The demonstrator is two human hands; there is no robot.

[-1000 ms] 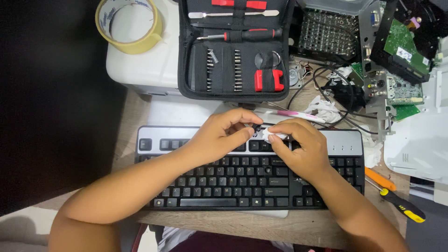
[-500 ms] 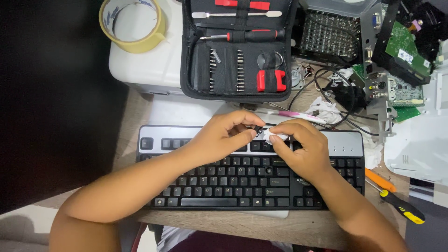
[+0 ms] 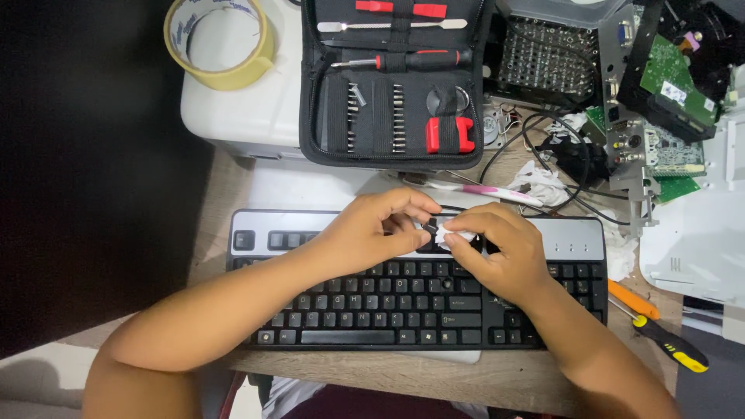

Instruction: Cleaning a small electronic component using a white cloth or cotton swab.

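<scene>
Just past the hands there's an open black zip tool case, and it's pretty loaded: a red-and-black screwdriver strapped across the top, a flat metal spudger above it, two rows of driver bits in the middle, and a red clip-like tool on the side nearer the right hand. The case sits half on a white box-shaped unit, which also carries a roll of yellowish tape off beyond the left hand.

The wooden desk is cluttered. Further out past the right hand: a perforated metal chassis, green circuit boards, black cables and crumpled tissue. A pink-and-white toothbrush lies just beyond the fingers. Out to the right hand's outer side are an orange tool and a yellow-and-black screwdriver. Everything left of the left arm is dark, can't make anything out there.

The black and silver keyboard lies right under both hands. The left hand and right hand meet over its top rows, fingers pinched together on a small white wad of tissue or cloth, pressed against the keys right between them.
</scene>
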